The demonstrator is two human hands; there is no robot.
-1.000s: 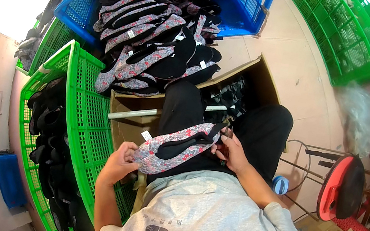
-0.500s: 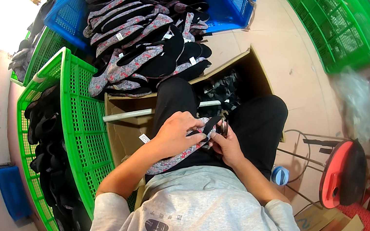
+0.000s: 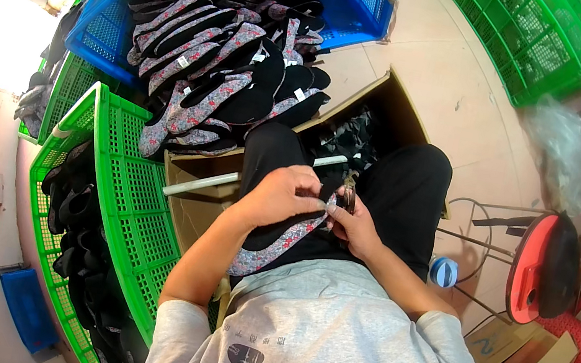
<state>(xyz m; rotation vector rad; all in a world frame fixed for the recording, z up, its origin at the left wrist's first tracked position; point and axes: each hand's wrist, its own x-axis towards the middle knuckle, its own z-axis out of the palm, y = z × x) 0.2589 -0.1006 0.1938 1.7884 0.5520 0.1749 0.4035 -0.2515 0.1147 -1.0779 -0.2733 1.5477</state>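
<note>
Green crate (image 3: pixel 125 191), blue crate (image 3: pixel 352 6), red stool (image 3: pixel 536 267)

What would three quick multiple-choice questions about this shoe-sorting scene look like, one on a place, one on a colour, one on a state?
1. Where does the big pile of flowered shoe uppers lie?
A. in the blue crate
B. on the red stool
C. on the person's shoulder

2. What colour is the crate by the person's left arm?
A. yellow
B. green
C. white

3. What is the left hand doing?
A. hanging free
B. gripping the shoe upper on the lap
C. resting on the floor

Answers: 1 A, the heap spills from the blue crate. 2 B, its lattice is green. 3 B, its fingers close over the upper, with the right hand at its tip.
</note>
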